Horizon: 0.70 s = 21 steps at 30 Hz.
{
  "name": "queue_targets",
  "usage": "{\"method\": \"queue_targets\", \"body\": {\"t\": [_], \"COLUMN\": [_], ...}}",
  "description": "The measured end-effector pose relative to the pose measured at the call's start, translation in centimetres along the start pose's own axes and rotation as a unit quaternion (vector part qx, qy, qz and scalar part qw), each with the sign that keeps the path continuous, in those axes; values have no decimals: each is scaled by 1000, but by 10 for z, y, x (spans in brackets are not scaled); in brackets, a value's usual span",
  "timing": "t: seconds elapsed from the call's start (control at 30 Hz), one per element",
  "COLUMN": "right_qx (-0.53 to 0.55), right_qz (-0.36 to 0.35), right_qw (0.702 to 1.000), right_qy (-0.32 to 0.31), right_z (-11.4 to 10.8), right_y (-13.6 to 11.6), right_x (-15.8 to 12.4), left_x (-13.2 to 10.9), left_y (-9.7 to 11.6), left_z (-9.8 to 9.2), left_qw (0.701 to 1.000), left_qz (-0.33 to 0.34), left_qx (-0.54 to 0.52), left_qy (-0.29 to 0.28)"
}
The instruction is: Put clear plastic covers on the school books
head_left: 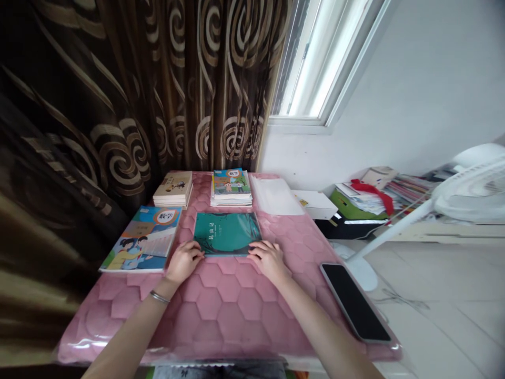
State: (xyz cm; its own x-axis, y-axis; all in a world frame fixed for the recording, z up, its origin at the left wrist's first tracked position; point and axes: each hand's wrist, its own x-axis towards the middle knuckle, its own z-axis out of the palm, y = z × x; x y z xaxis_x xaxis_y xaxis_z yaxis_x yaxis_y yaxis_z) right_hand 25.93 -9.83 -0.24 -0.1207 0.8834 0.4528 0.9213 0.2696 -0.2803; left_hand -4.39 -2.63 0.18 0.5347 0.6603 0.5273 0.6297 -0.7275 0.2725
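Note:
A dark green book (228,232) lies flat in the middle of the pink quilted table cover (221,305). My left hand (183,261) rests at its near left corner, fingers curled onto the book's edge. At the near right corner lies my right hand (269,259), fingers spread and touching the edge. A thin bracelet is on my left wrist. Neither hand lifts the book.
A colourful textbook (141,239) lies to the left. Two book stacks (173,189) (231,188) and a white sheet pile (275,196) sit at the back. A black phone (354,302) lies near the right edge. A white fan (465,195) and cluttered books stand to the right; a curtain hangs behind.

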Motion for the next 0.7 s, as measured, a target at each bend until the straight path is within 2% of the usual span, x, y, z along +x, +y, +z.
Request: {"method": "queue_targets", "body": {"t": [0.17,0.33,0.43,0.53,0.6,0.7], "right_qx": [-4,15,16,9,0,-20], "right_qz": [31,33,34,10,-15,-22], "right_qw": [1000,999,999,998,995,988], "right_qy": [-4,-23,-30,-62,-98,-150], "right_z": [-12,-11,-16,-24,-26,-19], "right_y": [26,31,30,27,26,28], "right_x": [-11,-14,-13,-3,14,52], "left_x": [-11,-12,-11,-9,-6,0], "left_y": [-10,-13,-10,11,35,77], "left_z": [-5,-1,-4,-11,-14,-10], "left_qw": [998,997,998,992,974,954], "left_qz": [-46,-65,-65,-99,-151,-195], "left_qx": [-3,-16,-6,76,155,197], "left_qy": [35,32,11,-30,-60,-111]}}
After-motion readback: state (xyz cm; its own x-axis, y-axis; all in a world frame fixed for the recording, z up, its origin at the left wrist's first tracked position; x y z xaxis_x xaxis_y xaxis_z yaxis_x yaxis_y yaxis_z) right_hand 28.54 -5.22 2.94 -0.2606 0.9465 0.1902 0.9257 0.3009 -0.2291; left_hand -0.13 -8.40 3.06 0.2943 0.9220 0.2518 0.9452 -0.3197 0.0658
